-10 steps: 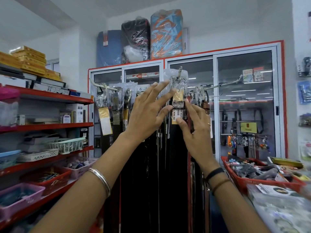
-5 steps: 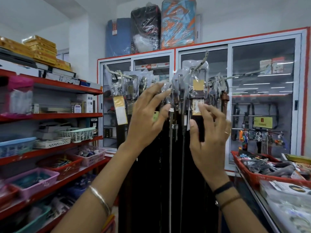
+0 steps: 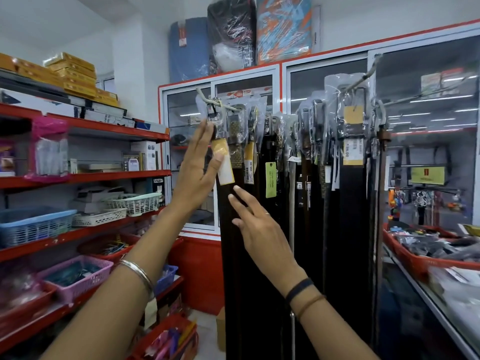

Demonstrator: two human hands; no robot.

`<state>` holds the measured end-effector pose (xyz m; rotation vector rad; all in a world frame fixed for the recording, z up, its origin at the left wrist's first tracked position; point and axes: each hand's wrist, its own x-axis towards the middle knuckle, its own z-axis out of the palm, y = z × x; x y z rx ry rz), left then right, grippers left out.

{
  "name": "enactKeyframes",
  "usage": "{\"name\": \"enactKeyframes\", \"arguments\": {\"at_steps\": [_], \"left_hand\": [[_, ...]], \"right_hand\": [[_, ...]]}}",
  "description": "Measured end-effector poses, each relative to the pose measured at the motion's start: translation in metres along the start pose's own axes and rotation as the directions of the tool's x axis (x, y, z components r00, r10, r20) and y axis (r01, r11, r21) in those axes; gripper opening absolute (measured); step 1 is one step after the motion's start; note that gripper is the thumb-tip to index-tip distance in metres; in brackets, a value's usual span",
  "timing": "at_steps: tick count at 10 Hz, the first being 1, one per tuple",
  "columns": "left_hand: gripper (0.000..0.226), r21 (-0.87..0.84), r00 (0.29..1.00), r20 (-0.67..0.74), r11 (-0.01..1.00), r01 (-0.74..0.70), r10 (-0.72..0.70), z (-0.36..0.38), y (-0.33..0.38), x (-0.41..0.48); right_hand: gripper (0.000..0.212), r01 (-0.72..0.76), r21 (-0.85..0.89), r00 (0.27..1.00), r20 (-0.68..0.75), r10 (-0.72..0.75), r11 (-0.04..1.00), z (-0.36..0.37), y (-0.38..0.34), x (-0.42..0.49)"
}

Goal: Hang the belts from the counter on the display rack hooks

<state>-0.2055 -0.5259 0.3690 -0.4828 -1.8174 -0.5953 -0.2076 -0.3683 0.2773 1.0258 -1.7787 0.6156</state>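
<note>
Many dark belts point(image 3: 345, 209) hang in plastic-wrapped bunches from the display rack's hooks. One grey hook point(image 3: 362, 76) juts out at upper right with a tagged belt on it. Another hook point(image 3: 207, 98) at the left holds more belts. My left hand point(image 3: 200, 165) is raised with flat, spread fingers beside the leftmost belt point(image 3: 226, 229) and its yellow-white tag point(image 3: 223, 165), touching the tag's edge. My right hand point(image 3: 259, 232) is lower, fingers apart, against the dark strap of that same belt. Neither hand grips anything.
Red shelves point(image 3: 85, 175) with baskets and boxes line the left. A glass cabinet point(image 3: 324, 74) with a red frame stands behind the rack. At the right, a counter point(image 3: 441, 307) carries a red tray point(image 3: 426, 261) of dark goods.
Both hands have left the middle tagged belt and moved to the left side of the rack. The right hand dropped lower. The view has shifted left and closer.
</note>
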Motion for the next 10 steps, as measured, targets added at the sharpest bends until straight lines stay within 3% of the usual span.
{"name": "enactKeyframes", "arguments": {"at_steps": [1, 3, 5, 6, 8, 9, 10], "left_hand": [[0.06, 0.014, 0.998, 0.057, 0.999, -0.038, 0.038, 0.007, -0.013, 0.005], [0.061, 0.067, 0.987, 0.122, 0.992, -0.11, 0.101, 0.026, -0.027, 0.016], [0.066, 0.091, 0.989, 0.094, 0.989, -0.119, 0.11, 0.04, -0.032, 0.014], [0.068, 0.105, 0.993, 0.094, 0.992, -0.075, 0.065, 0.042, -0.027, 0.005], [0.064, 0.1, 0.987, 0.159, 0.995, -0.009, -0.007, 0.047, -0.014, -0.034], [0.063, -0.01, 0.978, 0.16, 0.991, 0.134, -0.131, 0.049, 0.002, -0.06], [0.052, 0.024, 0.977, 0.041, 0.978, 0.206, -0.207, 0.056, 0.032, -0.077]], "right_hand": [[0.046, -0.014, -0.083, 0.999, -0.032, 0.012, 0.996, 0.012, 0.006, 0.001], [0.049, -0.087, -0.425, 0.996, -0.07, 0.063, 0.901, 0.028, 0.028, 0.004], [0.054, -0.137, -0.503, 0.991, -0.075, 0.115, 0.854, 0.036, 0.041, 0.003], [0.057, -0.138, -0.462, 0.99, -0.036, 0.137, 0.876, 0.034, 0.038, 0.0], [0.04, -0.142, -0.17, 0.99, -0.03, 0.139, 0.975, -0.007, 0.019, -0.046], [0.031, -0.217, -0.022, 0.97, -0.113, 0.213, 0.976, -0.043, 0.01, -0.104], [0.026, -0.342, 0.167, 0.91, -0.186, 0.371, 0.925, -0.083, -0.003, -0.177]]}}
